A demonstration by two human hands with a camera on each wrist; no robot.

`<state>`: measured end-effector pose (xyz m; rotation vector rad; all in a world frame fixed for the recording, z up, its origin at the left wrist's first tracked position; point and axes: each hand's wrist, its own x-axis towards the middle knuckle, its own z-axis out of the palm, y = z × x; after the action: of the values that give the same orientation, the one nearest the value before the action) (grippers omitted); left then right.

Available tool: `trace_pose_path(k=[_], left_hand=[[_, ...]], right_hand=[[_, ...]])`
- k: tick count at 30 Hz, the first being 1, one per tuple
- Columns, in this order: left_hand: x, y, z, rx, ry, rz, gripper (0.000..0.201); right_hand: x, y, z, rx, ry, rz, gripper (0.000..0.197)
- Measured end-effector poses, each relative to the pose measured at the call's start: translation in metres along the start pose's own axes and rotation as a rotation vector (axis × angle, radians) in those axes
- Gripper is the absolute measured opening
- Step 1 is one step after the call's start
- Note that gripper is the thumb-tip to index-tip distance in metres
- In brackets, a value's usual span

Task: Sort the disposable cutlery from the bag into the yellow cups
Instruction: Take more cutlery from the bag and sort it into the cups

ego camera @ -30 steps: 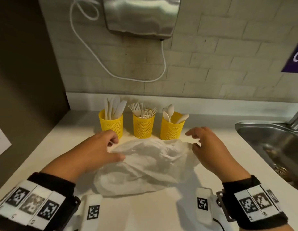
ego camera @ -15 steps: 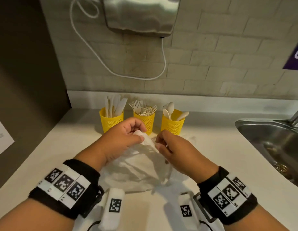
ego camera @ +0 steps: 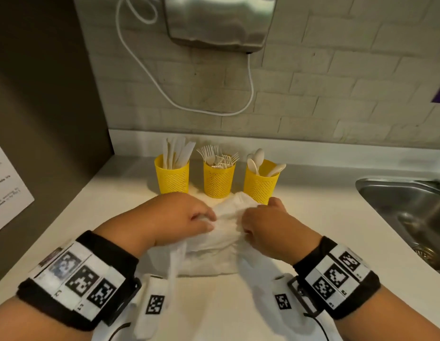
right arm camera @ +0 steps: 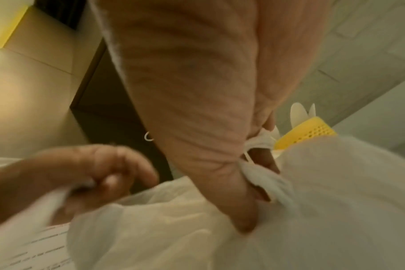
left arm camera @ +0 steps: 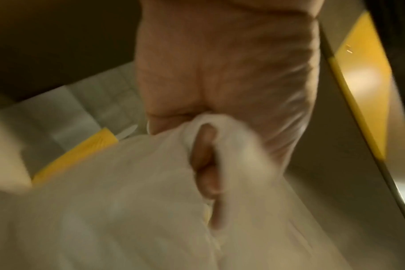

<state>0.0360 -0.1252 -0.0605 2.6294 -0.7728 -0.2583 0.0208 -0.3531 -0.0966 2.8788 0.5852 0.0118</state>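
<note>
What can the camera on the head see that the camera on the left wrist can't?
Only the head view shows all three yellow cups in a row on the counter, holding knives, forks and spoons, plus the sink, the metal box on the wall and the right hand.

Only the left wrist view shows the left hand from underneath, with its fingers curled into the plastic.

Both show the white bag, gripped by the left hand, and at least one yellow cup.
</note>
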Motion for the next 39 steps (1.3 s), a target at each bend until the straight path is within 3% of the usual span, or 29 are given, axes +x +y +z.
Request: trace_pose_path(k=[2, 5, 7, 9, 11, 13, 17, 19, 23, 27, 29, 32, 36, 37, 39], left_hand=[[-0.003, -0.010, 0.006, 0.331, -0.038, -0.108, 0.039], [-0.011, -0.021, 0.012, 0.549, -0.082, -0.191, 0.054], [-0.012, -0.025, 0.017, 0.560, -0.144, -0.206, 0.068], [-0.009, -0.024, 0.019, 0.323, -0.204, -0.197, 0.076], [0.001, -0.021, 0.021, 0.002, -0.173, -0.151, 0.056], [0.011, -0.018, 0.025, -0.082, -0.108, -0.155, 0.044], [0.016, -0.009, 0.043, 0.498, -0.022, -0.183, 0.032], [0.013, -0.010, 0.048, 0.603, 0.023, -0.170, 0.035], [0.010, -0.022, 0.049, 0.554, -0.129, -0.310, 0.107], [0.015, -0.034, 0.027, 0.581, -0.253, -0.460, 0.116], [0.015, -0.041, 0.016, 0.572, -0.267, -0.513, 0.118], [0.013, -0.033, 0.006, 0.451, -0.192, -0.382, 0.107], [0.016, 0.005, 0.015, 0.063, 0.297, 0.120, 0.032], [0.020, 0.010, 0.023, 0.012, 0.334, 0.179, 0.024], [0.025, 0.013, 0.040, 0.017, 0.264, 0.166, 0.026]], right_hand=[[-0.010, 0.006, -0.008, -0.095, -0.145, 0.039, 0.019], [-0.026, 0.007, -0.029, -0.122, -0.321, 0.022, 0.012], [-0.030, -0.001, -0.044, -0.026, -0.227, -0.083, 0.012], [-0.025, -0.015, -0.052, 0.217, 0.002, -0.196, 0.019], [-0.011, -0.029, -0.051, 0.412, 0.160, -0.272, 0.014], [0.006, -0.037, -0.038, 0.443, 0.133, -0.265, 0.011], [0.028, -0.039, -0.009, 0.242, 0.028, -0.162, 0.009], [0.029, -0.035, -0.004, 0.096, 0.015, -0.069, 0.022], [0.018, -0.021, 0.000, -0.115, -0.128, 0.095, 0.085], [0.009, 0.003, 0.004, -0.103, -0.351, 0.115, 0.122], [0.004, 0.009, 0.003, -0.107, -0.429, 0.073, 0.123], [0.000, 0.007, -0.010, -0.052, -0.390, -0.014, 0.099], [0.012, -0.003, -0.026, 0.185, -0.114, -0.194, 0.053], [0.018, -0.005, -0.025, 0.196, -0.099, -0.216, 0.051], [0.030, -0.008, -0.013, 0.132, -0.148, -0.223, 0.063]])
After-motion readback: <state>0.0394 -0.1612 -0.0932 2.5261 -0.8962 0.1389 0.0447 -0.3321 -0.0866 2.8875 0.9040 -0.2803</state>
